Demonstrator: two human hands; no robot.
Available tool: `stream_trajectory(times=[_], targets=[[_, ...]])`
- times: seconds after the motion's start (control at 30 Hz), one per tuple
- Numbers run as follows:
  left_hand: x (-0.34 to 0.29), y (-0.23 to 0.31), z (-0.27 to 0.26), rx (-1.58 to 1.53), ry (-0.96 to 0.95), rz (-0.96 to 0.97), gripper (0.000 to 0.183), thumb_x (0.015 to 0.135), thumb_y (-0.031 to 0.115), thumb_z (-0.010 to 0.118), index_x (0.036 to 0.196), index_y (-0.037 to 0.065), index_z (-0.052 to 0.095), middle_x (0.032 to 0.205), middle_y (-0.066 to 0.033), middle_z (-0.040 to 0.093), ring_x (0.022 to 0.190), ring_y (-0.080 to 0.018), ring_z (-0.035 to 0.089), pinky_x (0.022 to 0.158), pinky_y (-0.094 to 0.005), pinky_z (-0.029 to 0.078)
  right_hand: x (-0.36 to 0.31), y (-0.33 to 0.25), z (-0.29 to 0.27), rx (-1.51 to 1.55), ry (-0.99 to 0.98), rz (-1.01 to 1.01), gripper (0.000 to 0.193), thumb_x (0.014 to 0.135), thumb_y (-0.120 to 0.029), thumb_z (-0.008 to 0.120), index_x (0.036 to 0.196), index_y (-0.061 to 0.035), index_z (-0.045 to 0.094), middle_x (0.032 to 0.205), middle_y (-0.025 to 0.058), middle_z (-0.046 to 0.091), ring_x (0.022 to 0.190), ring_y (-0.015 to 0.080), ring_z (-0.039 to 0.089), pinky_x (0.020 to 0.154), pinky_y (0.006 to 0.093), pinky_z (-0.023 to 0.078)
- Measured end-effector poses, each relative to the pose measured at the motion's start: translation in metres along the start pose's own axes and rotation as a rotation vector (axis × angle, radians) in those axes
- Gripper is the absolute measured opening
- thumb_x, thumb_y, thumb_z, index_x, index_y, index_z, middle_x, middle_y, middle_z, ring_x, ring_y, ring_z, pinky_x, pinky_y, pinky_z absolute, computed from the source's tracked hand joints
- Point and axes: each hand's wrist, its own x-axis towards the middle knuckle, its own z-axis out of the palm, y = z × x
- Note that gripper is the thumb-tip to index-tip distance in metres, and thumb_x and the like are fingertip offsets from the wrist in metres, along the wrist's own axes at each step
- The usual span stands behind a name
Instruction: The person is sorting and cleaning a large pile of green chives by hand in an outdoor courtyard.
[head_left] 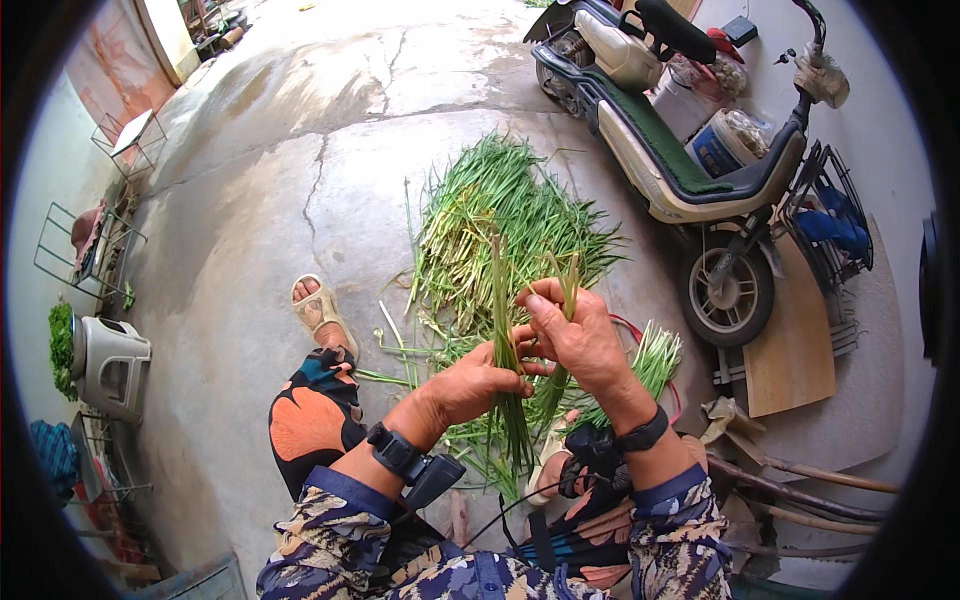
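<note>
My left hand [465, 382] is closed round a bunch of long, thin garlic chives [514, 430], which hangs down below the fingers and sticks up above them. Close beside it, my right hand [582, 342] pinches a smaller clump of chives [570, 285] between thumb and fingers. The fingertips of both hands nearly meet, and some are hidden behind the stems. Beyond the hands a large loose pile of chives [520, 225] lies on the concrete floor. A neater bundle with pale ends [656, 358] rests to the right, partly behind my right forearm.
Loose stems [390, 378] lie near my sandalled foot [322, 312]. A red cord [676, 400] curves past the neat bundle. An electric scooter [690, 150] stands at the right, with a wooden board [790, 350] behind its front wheel. A grey plastic stool [115, 368] and wire racks line the left wall.
</note>
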Motion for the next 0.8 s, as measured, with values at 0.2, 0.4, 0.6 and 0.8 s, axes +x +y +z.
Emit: stream_trajectory(times=[0.2,0.4,0.6,0.8], targets=[[-0.005,0.000,0.003,0.043,0.121,0.022,0.050,0.094,0.027,0.054,0.137,0.011,0.035,0.125,-0.0056,0.049,0.109,-0.0169,0.051,0.079,-0.0314,0.047,-0.001,-0.008,0.008,0.254,0.093,0.124,0.017,0.085,-0.011,0.064,0.093,0.0040,0.062,0.072,0.0036,0.061,0.062,0.0076,0.058,0.048,0.0207,0.044],[-0.003,0.005,-0.012,0.091,0.403,0.171,0.037,0.094,0.034,0.051,0.120,0.008,0.054,0.112,-0.0044,0.057,0.095,-0.0161,0.054,0.073,-0.0296,0.048,0.004,0.007,-0.022,0.339,0.250,0.068,0.012,0.085,-0.011,0.064,0.088,0.0012,0.062,0.070,0.0029,0.059,0.051,0.0042,0.042,0.042,0.0201,0.031],[-0.009,0.009,-0.044,0.278,0.937,0.382,0.021,0.091,0.023,0.059,0.094,0.004,0.066,0.081,-0.0017,0.062,0.070,-0.0091,0.052,0.056,-0.0227,0.041,0.002,0.007,-0.046,0.394,0.321,0.077,0.013,0.083,-0.008,0.066,0.091,0.0015,0.060,0.070,0.0016,0.057,0.050,0.0038,0.039,0.041,0.0197,0.027],[-0.006,0.017,0.005,0.465,0.544,0.285,0.026,0.086,0.018,0.066,0.108,0.003,0.065,0.082,0.0005,0.064,0.062,-0.0025,0.046,0.052,-0.0173,0.035,-0.004,0.003,-0.024,0.237,0.170,0.138,0.016,0.081,-0.012,0.069,0.087,0.0017,0.063,0.065,-0.0028,0.055,0.050,0.0025,0.041,0.042,0.0190,0.029]])
